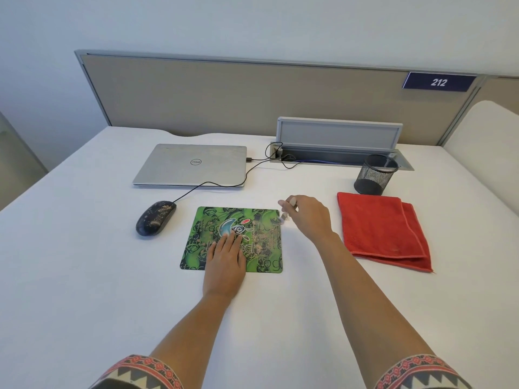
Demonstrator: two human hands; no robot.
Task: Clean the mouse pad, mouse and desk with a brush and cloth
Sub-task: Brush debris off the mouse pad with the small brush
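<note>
A green patterned mouse pad (202,237) lies on the white desk (84,262). My left hand (224,262) presses flat on the pad with straight fingers. My right hand (309,217) grips a small pale brush (285,214), blurred, whose tip is at the pad's upper right corner. Brownish specks lie on the pad's right part. A dark wired mouse (156,221) sits on the desk left of the pad. A folded red cloth (382,231) lies to the right of my right hand.
A closed silver laptop (191,165) sits behind the pad, its cable running to an open cable tray (337,158). A black mesh pen cup (375,174) stands behind the cloth. A beige partition (252,96) bounds the desk's far edge.
</note>
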